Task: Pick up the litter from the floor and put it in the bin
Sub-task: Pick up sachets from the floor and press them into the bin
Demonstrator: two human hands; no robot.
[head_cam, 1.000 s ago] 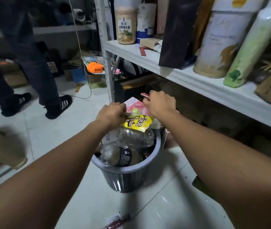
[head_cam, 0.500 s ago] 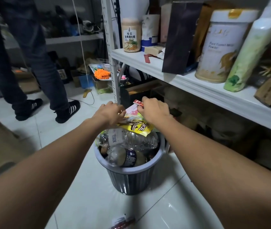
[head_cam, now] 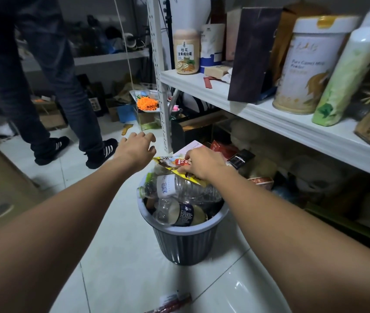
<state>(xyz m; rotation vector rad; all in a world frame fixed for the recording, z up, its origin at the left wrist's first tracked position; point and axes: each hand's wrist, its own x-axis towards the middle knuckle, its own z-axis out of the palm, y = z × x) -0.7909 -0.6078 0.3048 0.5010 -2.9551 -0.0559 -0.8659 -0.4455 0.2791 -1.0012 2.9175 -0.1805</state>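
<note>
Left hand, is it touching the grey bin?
Apart. The head view shows the left hand open in the air, above and to the left of the grey bin, well clear of its rim.

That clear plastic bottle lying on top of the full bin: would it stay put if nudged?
Probably light: the clear plastic bottle looks empty. It lies on its side above the bin rim, so a nudge might roll it off. Its thin walls would likely dent.
</note>
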